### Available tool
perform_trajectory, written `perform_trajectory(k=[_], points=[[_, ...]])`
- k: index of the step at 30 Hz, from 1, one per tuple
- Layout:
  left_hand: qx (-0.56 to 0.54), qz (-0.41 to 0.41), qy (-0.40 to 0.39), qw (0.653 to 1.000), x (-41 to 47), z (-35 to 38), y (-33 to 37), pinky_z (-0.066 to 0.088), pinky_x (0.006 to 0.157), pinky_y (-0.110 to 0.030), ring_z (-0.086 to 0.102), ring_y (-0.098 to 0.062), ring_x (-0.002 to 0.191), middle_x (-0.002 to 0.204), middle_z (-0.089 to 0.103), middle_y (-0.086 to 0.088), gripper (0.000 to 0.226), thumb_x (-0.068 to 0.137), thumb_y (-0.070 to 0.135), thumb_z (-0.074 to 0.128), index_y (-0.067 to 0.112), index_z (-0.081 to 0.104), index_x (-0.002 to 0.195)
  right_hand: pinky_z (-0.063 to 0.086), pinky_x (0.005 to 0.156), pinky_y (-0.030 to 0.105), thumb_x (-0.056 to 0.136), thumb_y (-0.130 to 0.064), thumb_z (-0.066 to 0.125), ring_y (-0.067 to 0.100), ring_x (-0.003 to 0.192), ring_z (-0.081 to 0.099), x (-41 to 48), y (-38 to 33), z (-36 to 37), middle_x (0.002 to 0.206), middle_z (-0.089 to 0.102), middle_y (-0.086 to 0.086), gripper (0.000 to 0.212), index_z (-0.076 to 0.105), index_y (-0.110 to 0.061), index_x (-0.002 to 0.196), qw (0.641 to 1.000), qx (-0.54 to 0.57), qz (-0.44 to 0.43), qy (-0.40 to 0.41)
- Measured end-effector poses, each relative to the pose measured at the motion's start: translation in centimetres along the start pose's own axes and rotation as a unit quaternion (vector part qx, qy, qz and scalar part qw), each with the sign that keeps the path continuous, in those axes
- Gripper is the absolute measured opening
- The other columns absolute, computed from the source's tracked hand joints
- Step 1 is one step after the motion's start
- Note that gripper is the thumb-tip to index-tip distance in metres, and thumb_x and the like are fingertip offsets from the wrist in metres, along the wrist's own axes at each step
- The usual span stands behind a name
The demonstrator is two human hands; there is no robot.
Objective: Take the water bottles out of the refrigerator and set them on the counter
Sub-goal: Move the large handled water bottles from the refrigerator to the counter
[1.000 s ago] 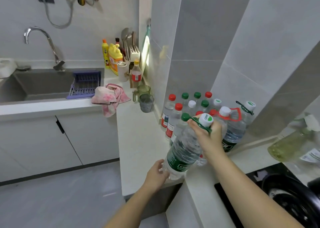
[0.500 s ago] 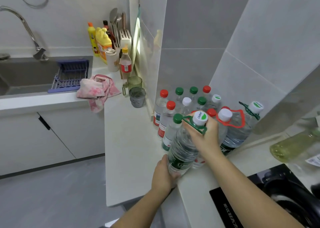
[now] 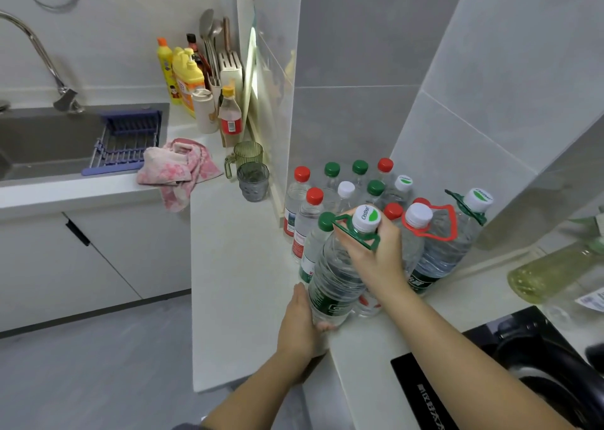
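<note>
At counter corner, right hand point(image 3: 376, 256) clamped round neck and green carry loop point(image 3: 356, 235) of large water bottle point(image 3: 336, 279). Left hand point(image 3: 302, 325) cupped under base, fingers curled beneath. Bottle carried between both hands, long axis tilted: cap away and rightward, base toward body, over counter point(image 3: 235, 282) near edge. Contact with surface cannot be told. Standing bottle cluster point(image 3: 346, 189) packed just behind. Judged next: base to be lowered, axis righted, left hand nearer to landing spot.

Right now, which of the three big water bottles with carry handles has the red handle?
The middle bottle, with the plain white cap. The held bottle and the rightmost bottle both have green handles and green-marked caps.
</note>
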State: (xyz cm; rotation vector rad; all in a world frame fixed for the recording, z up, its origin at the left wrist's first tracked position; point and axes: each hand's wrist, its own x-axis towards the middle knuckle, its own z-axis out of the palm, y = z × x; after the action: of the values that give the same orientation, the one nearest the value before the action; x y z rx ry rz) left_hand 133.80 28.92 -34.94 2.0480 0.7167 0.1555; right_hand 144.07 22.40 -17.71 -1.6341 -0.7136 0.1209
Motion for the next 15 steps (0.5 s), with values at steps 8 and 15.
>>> perform_trajectory(k=[8, 15], points=[[-0.031, 0.107, -0.018, 0.994, 0.2, -0.9, -0.4, 0.028, 0.109, -0.015, 0.030, 0.003, 0.138, 0.151, 0.028, 0.023, 0.110, 0.076, 0.017, 0.077, 0.036, 0.001, 0.152, 0.053, 0.078, 0.025, 0.074, -0.030, 0.075, 0.014, 0.087, 0.066, -0.7, 0.9, 0.2, 0.092, 0.069, -0.002, 0.031, 0.060, -0.017, 0.097, 1.000, -0.009, -0.016, 0.013], [0.050, -0.012, -0.007, 0.999, -1.4, -2.2, 1.0, 0.013, 0.118, -0.029, 0.001, -0.018, 0.149, 0.162, -0.004, -0.005, 0.120, 0.077, 0.049, 0.074, 0.008, -0.009, 0.153, 0.037, 0.091, 0.004, 0.078, -0.043, 0.071, -0.003, 0.111, 0.054, -2.3, 1.7, -0.2, 0.119, 0.061, -0.012, 0.051, 0.052, -0.027, 0.123, 0.999, -0.044, -0.016, 0.007]])
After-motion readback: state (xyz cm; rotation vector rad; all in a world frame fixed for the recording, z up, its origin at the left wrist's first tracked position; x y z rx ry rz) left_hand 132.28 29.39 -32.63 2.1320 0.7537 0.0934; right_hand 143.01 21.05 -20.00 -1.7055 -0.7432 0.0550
